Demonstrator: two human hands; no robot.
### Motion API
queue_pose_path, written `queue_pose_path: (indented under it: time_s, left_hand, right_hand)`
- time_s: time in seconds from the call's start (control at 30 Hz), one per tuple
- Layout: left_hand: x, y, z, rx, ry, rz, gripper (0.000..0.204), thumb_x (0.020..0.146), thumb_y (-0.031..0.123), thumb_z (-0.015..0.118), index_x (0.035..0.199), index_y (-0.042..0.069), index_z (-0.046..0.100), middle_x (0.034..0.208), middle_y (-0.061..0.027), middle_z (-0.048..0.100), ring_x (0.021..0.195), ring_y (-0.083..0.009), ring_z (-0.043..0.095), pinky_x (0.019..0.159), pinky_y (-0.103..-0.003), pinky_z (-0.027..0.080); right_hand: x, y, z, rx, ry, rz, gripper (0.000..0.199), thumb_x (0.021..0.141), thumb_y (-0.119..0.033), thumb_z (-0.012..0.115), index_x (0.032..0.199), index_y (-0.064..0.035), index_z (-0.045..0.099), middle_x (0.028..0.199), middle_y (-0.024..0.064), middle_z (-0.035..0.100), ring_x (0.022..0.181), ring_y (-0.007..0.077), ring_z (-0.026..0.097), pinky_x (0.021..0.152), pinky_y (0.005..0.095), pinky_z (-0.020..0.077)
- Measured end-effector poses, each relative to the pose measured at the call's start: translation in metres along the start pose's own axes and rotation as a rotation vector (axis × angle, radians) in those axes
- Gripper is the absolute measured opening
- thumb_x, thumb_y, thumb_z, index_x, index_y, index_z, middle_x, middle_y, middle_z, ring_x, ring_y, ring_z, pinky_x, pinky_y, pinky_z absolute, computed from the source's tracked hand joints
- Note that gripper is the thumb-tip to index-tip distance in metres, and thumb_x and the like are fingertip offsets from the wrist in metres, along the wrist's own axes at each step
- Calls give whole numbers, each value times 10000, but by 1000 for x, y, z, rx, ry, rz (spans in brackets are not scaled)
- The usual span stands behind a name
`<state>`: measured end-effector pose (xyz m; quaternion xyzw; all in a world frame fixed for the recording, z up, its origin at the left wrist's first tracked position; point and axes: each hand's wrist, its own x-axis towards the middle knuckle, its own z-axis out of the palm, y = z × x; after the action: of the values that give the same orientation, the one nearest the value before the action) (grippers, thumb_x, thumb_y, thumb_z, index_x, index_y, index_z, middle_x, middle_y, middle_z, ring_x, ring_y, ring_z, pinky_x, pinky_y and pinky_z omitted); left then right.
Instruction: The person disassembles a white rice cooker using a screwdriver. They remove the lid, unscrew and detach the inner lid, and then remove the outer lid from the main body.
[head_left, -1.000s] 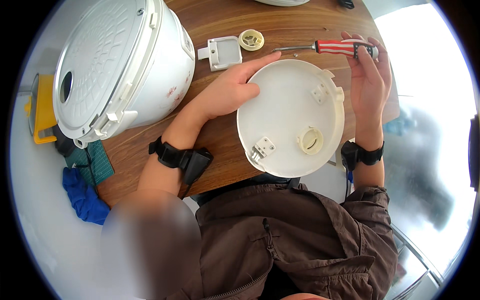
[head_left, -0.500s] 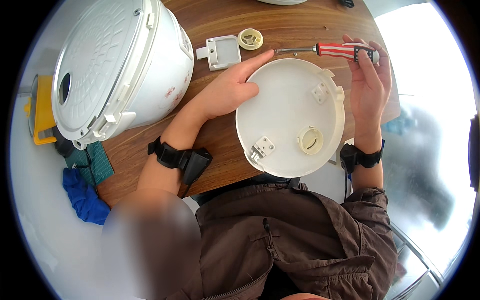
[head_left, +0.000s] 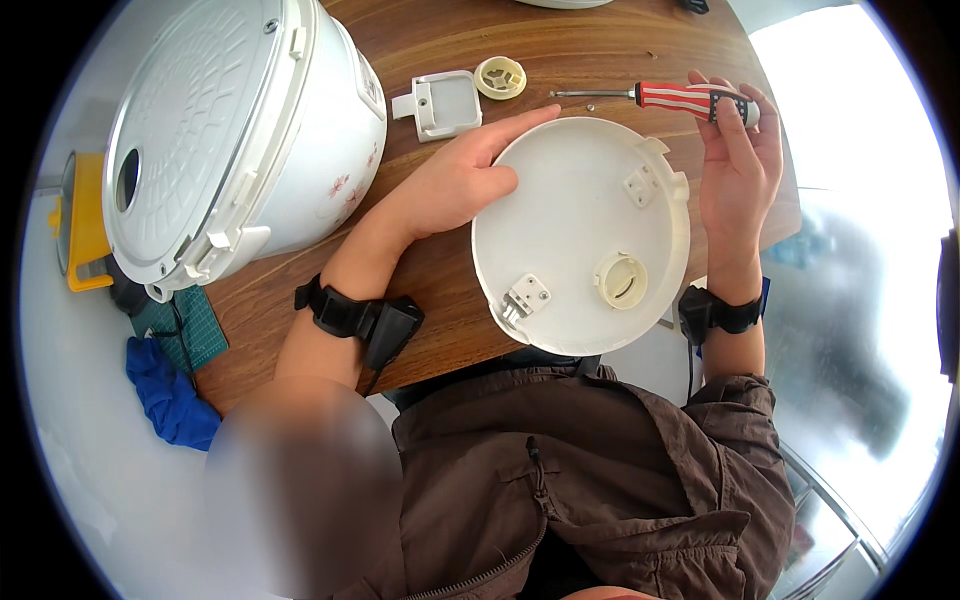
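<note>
A round white plastic cover point(head_left: 560, 220) lies with its hollow inner side up at the table's front edge. My left hand point(head_left: 455, 185) grips its upper left rim, the thumb over the edge and the index finger stretched along the far side. In my right hand point(head_left: 738, 155) is a screwdriver point(head_left: 680, 98) with a red-and-white striped handle. Its shaft points left, above the cover's far rim, with the tip just past my left index fingertip. A small screw point(head_left: 590, 107) lies on the table below the shaft. Inside the cover sit two small brackets and a cream ring point(head_left: 621, 281).
A large white rice cooker point(head_left: 270, 140) stands at the left. Beyond my left hand lie a white square plastic part point(head_left: 446, 104) and a round cream vent cap point(head_left: 500, 78). A green cutting mat point(head_left: 195, 325) and a blue cloth point(head_left: 165, 395) are at the lower left.
The screwdriver has shifted slightly right and up, its tip drawing away from my left index finger. That fingertip has moved a little to the right. The cover stays put.
</note>
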<state>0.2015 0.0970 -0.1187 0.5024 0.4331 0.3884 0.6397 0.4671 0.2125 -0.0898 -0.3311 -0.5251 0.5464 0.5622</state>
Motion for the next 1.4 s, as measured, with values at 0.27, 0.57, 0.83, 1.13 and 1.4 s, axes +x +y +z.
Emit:
queue_pose_path:
  time_s: [0.27, 0.57, 0.83, 1.13, 1.4]
  left_hand:
    - [0, -9, -4, 133, 42, 2, 813, 829, -2, 450, 1630, 79, 335, 1500, -95, 539, 1311, -155, 540, 1116, -293, 411]
    - [3, -16, -6, 83, 4, 18, 817, 821, -10, 441, 1627, 63, 329, 1491, -90, 545, 1320, -150, 536, 1113, -288, 416]
    - [2, -7, -4, 35, -35, 13, 827, 811, -18, 434, 1626, 83, 343, 1479, -93, 557, 1337, -159, 527, 1131, -299, 405]
    - [-2, -7, 2, 120, 126, -20, 812, 843, -2, 455, 1636, 55, 295, 1553, -99, 493, 1364, -171, 502, 1149, -303, 379]
    - [0, -14, -6, 94, 25, -21, 801, 830, -13, 455, 1620, 53, 339, 1510, -89, 533, 1342, -154, 523, 1123, -304, 412]
  right_hand:
    - [-9, -6, 9, -5, -46, -28, 330, 1029, -19, 589, 1317, 55, 448, 1276, 229, 619, 1266, 367, 621, 1041, 408, 556]
    - [-8, -8, 7, 10, -59, -30, 332, 1031, -26, 589, 1324, 51, 454, 1267, 207, 624, 1272, 353, 617, 1052, 406, 549]
    - [-15, -1, 14, 33, -13, 32, 334, 1030, -45, 610, 1314, 53, 462, 1265, 209, 626, 1277, 356, 617, 1076, 392, 537]
    - [-13, -3, 9, 9, -17, -6, 336, 1031, -44, 607, 1309, 66, 453, 1254, 222, 622, 1265, 374, 623, 1086, 425, 535]
    - [-11, 0, 12, -72, 17, -11, 350, 1039, -63, 602, 1315, 80, 442, 1239, 224, 625, 1251, 372, 632, 1059, 416, 549]
